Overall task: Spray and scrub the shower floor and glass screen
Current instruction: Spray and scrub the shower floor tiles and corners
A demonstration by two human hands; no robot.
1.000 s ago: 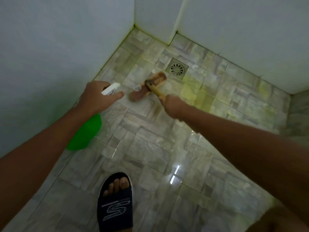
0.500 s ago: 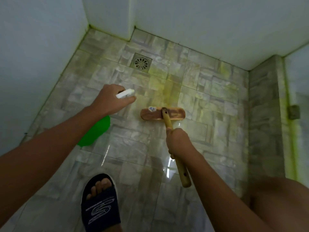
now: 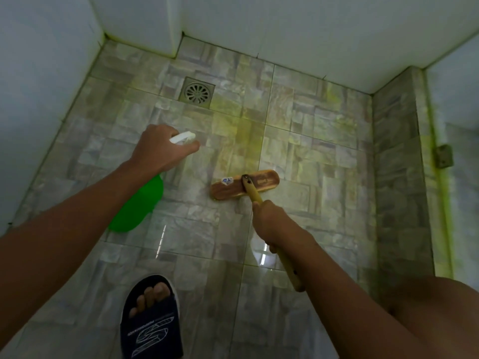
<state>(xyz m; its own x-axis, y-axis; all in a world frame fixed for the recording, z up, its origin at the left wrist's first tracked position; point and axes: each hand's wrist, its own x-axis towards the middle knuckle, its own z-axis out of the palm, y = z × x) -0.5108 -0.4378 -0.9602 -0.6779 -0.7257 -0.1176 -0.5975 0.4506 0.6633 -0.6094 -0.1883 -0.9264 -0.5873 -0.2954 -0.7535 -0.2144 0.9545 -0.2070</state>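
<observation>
Green bottle (image 3: pixel 137 203): hangs below the left hand (image 3: pixel 158 149), whose fingers (image 3: pixel 190 147) curl round its white spray head (image 3: pixel 182 137), above the floor (image 3: pixel 311 151).
Brush (image 3: pixel 245 187): wooden head flat on the floor; right hand (image 3: pixel 272 224) grips its yellow handle (image 3: pixel 289 268) mid-length.
Drain (image 3: pixel 197 92): beyond both hands.

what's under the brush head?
The brush head sits flat on the floor tile, right hand on its handle. The bristles and the tile beneath are covered by the wooden back.
</observation>
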